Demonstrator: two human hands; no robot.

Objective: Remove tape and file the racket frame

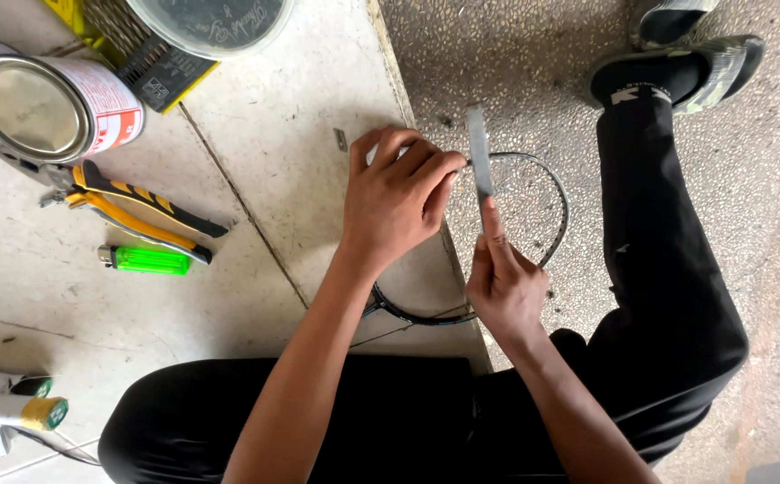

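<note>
**A:** Where is the thin dark racket-like hoop frame (pixel 547 193)?

**B:** It hangs past the edge of the pale concrete step (pixel 300 152), above the speckled stone floor (pixel 515 63), with its lower arc running beneath both wrists. The left hand (pixel 399 202) is curled tight over the top of the hoop, pinning it at the step's corner. The right hand (pixel 502 287) pinches a flat grey metal strip, perhaps a file or blade (pixel 478 161), with the forefinger laid along it, and the strip stands upright across the rim.

**A:** What could go wrong?

**B:** I'd judge the strip could skid off that narrow round rim and strike the left fingertips, which sit just beside it. The frame is held only at one spot, so it could also twist or flex under pressure.

**A:** Anything around that matters?

**B:** The person's leg in black trousers (pixel 667 296) lies just beyond the hoop, in line with a slip. The yellow-and-black pliers (pixel 134 211), green lighter (pixel 148 260) and silver tin can (pixel 49 108) lie well apart on the step.
</note>
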